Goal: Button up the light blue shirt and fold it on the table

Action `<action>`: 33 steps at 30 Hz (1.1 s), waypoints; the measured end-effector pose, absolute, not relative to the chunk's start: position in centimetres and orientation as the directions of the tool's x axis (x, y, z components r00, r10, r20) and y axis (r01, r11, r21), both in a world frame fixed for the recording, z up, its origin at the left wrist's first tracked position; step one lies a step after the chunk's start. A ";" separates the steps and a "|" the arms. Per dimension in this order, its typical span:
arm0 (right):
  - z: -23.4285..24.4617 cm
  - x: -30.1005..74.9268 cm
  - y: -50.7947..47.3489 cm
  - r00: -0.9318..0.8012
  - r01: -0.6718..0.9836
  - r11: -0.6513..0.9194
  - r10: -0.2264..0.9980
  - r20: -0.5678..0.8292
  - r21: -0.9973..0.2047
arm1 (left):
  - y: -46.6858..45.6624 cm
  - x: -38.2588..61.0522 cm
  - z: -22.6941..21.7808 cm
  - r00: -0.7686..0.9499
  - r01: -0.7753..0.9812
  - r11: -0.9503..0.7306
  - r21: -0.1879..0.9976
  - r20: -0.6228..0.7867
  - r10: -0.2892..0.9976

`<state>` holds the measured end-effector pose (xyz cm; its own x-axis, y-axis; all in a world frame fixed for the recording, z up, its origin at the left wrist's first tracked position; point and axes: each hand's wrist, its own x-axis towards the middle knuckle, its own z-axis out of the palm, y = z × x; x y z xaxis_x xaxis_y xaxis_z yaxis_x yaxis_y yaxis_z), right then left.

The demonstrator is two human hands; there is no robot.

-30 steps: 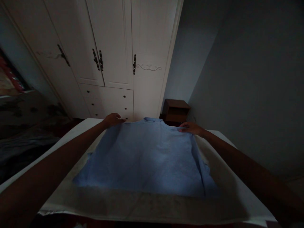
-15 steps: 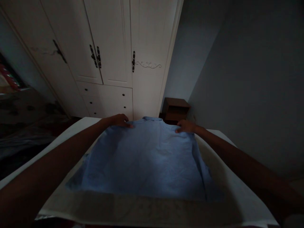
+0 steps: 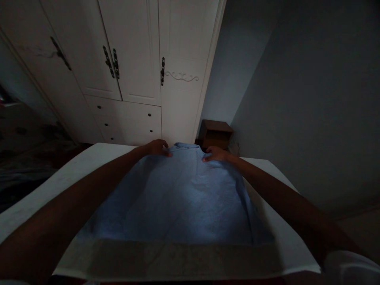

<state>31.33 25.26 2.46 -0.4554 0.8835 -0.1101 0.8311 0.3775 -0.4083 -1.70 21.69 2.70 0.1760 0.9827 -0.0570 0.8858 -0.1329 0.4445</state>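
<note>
A light blue shirt (image 3: 178,198) lies spread out over the table, its collar at the far edge and its hem towards me. My left hand (image 3: 158,147) pinches the shoulder just left of the collar, thumb on top of the cloth. On the other side of the collar, my right hand (image 3: 216,153) has the opposite shoulder between thumb and fingers. Both forearms reach across the sides of the shirt, and the left one covers part of the sleeve side.
Under the shirt is a beige cloth (image 3: 184,261) on a white table (image 3: 268,174). Beyond its far edge stands a white wardrobe (image 3: 181,107) with dark handles and drawers. A small brown cabinet (image 3: 218,126) sits by the grey wall. Dark, unclear items lie at the left.
Both hands have moved inward along the shoulders, closer to the collar, the right one more. The camera view has shifted slightly. The shirt stays spread in about the same place.
</note>
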 end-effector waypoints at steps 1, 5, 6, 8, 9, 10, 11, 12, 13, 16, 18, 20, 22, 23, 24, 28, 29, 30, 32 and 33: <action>2.4 31.0 25.3 -0.461 0.828 0.382 0.881 -0.110 -0.409 | 21.7 -1.7 2.7 0.217 0.872 -0.169 0.460 -0.054 0.975; 2.9 30.9 25.1 -0.510 0.801 0.434 0.855 -0.091 -0.412 | 20.7 -1.9 3.8 0.317 0.800 -0.262 0.540 -0.010 0.948; 3.3 31.2 25.0 -0.528 0.788 0.457 0.846 -0.071 -0.412 | 20.3 -2.0 4.3 0.323 0.788 -0.276 0.551 0.012 0.946; 4.1 32.0 24.7 -0.579 0.739 0.536 0.815 0.023 -0.409 | 19.5 -2.3 5.4 0.330 0.768 -0.315 0.558 0.077 0.941; 4.6 32.5 24.7 -0.604 0.706 0.584 0.792 0.089 -0.400 | 19.2 -2.4 5.9 0.326 0.761 -0.334 0.556 0.117 0.938; 5.0 32.9 24.8 -0.625 0.673 0.630 0.764 0.158 -0.387 | 19.0 -2.6 6.3 0.318 0.757 -0.352 0.551 0.160 0.935; 5.3 33.2 25.0 -0.639 0.643 0.669 0.737 0.221 -0.373 | 19.0 -2.7 6.6 0.302 0.754 -0.364 0.547 0.204 0.931; 5.4 33.4 25.4 -0.645 0.622 0.695 0.716 0.266 -0.361 | 19.2 -2.7 6.8 0.284 0.748 -0.373 0.548 0.245 0.927; 5.5 33.4 25.8 -0.646 0.616 0.705 0.708 0.286 -0.352 | 19.6 -2.7 6.8 0.265 0.740 -0.380 0.555 0.278 0.923; 4.7 32.6 27.6 -0.609 0.683 0.659 0.752 0.251 -0.316 | 21.6 -2.3 6.2 0.234 0.751 -0.378 0.541 0.317 0.919; 3.5 31.8 28.7 -0.565 0.747 0.598 0.801 0.197 -0.291 | 23.2 -1.8 5.2 0.225 0.805 -0.350 0.480 0.300 0.927; 2.2 31.1 29.2 -0.534 0.781 0.557 0.830 0.160 -0.283 | 24.3 -1.3 4.0 0.215 0.852 -0.313 0.421 0.264 0.940; 1.1 30.8 29.3 -0.533 0.785 0.549 0.835 0.140 -0.286 | 24.8 -0.9 2.8 0.196 0.874 -0.277 0.398 0.231 0.953; 0.7 30.9 29.2 -0.534 0.784 0.548 0.835 0.134 -0.290 | 24.8 -0.9 2.3 0.187 0.883 -0.261 0.390 0.218 0.958; 0.3 31.0 29.1 -0.535 0.782 0.549 0.834 0.132 -0.296 | 24.7 -1.0 1.8 0.178 0.889 -0.249 0.384 0.211 0.961; -0.1 32.4 28.4 -0.514 0.777 0.534 0.844 0.153 -0.334 | 23.4 -2.5 1.5 0.146 0.903 -0.226 0.365 0.235 0.961; 0.0 32.8 28.2 -0.501 0.778 0.526 0.849 0.166 -0.344 | 23.0 -3.2 1.6 0.137 0.905 -0.223 0.362 0.248 0.959; 0.2 33.3 28.0 -0.479 0.781 0.514 0.858 0.186 -0.356 | 22.5 -4.0 1.8 0.119 0.905 -0.211 0.369 0.257 0.959; 0.5 34.4 27.4 -0.403 0.794 0.467 0.884 0.239 -0.388 | 21.3 -5.7 2.3 0.048 0.902 -0.153 0.405 0.257 0.965; 0.7 34.9 27.0 -0.355 0.802 0.436 0.898 0.261 -0.408 | 20.5 -6.6 2.5 0.002 0.897 -0.111 0.427 0.249 0.969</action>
